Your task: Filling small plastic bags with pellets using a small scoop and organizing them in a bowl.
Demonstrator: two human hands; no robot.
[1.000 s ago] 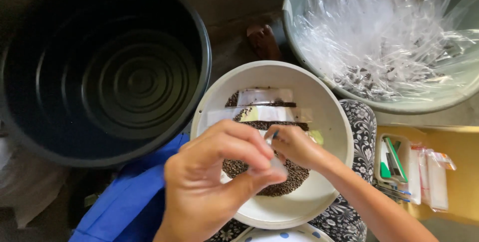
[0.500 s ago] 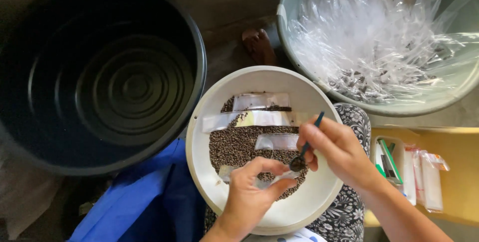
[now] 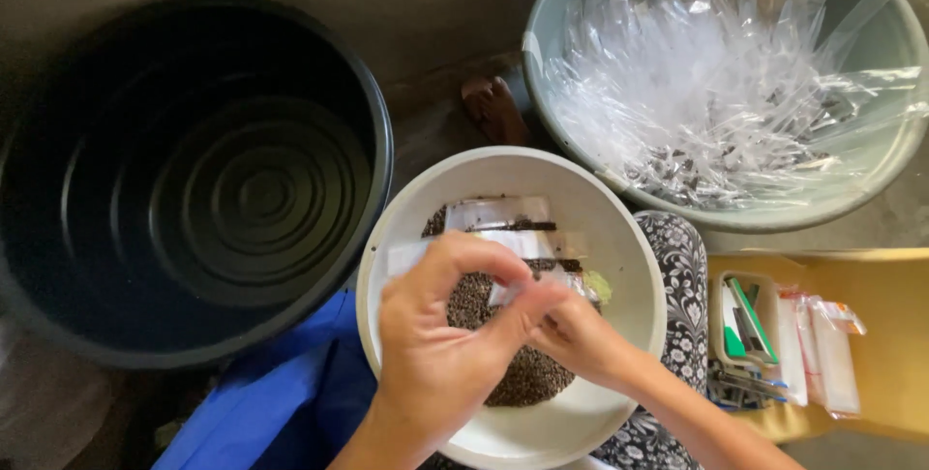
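A white bowl (image 3: 619, 238) sits in front of me with a heap of small dark seeds (image 3: 523, 383) and a few clear packets (image 3: 498, 211) lying in it. Both my hands are over the bowl. My left hand (image 3: 440, 354) pinches a small clear plastic packet (image 3: 542, 281) between thumb and fingers. My right hand (image 3: 581, 339) meets it from the right and grips the same packet's lower end. What else the right hand holds is hidden.
A big empty black tub (image 3: 194, 180) stands at the left. A grey-green basin (image 3: 871, 170) full of clear plastic packets (image 3: 706, 92) is at the upper right. A blue cloth (image 3: 261, 402) lies at the bottom left, a yellow surface with a small tray (image 3: 745, 330) and sachets at the right.
My left hand rose from the bowl's near rim to its middle. My right hand came in to meet it, and both now pinch one clear packet.
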